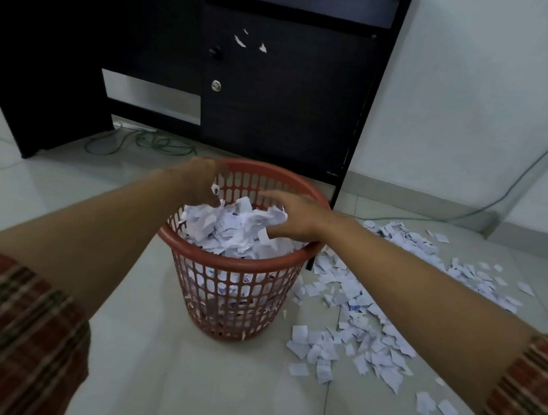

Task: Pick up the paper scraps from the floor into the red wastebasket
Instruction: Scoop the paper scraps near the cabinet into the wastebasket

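Nearest are two red plaid fabric sleeves [10, 323], pushed up the forearms. Both arms reach over the red plastic lattice wastebasket [234, 292], which stands on the pale glossy floor tiles [202, 388].

The left hand [205, 178] hangs over the far left rim; it is blurred, so whether it holds anything cannot be told, though a scrap appears just below it. The right hand [293, 218] lies with loosely spread fingers on the heap of white torn paper [232, 226] inside, pressing or releasing it rather than clasping it.

That heap rises about to the rim. The likely trouble: the light, crumpled pieces sit loose, so another handful may slide over the edge, and a hard push on one side could tip the light, tapered basket. The open lattice might also let small bits slip out.

To the right of the basket, the white torn paper scraps [365, 325] remain strewn across the tiles in a wide, flat, ragged band, some printed blue. Beyond stands a black wooden desk cabinet [279, 97], with a thin green cable [525, 169] trailing along the white wall.
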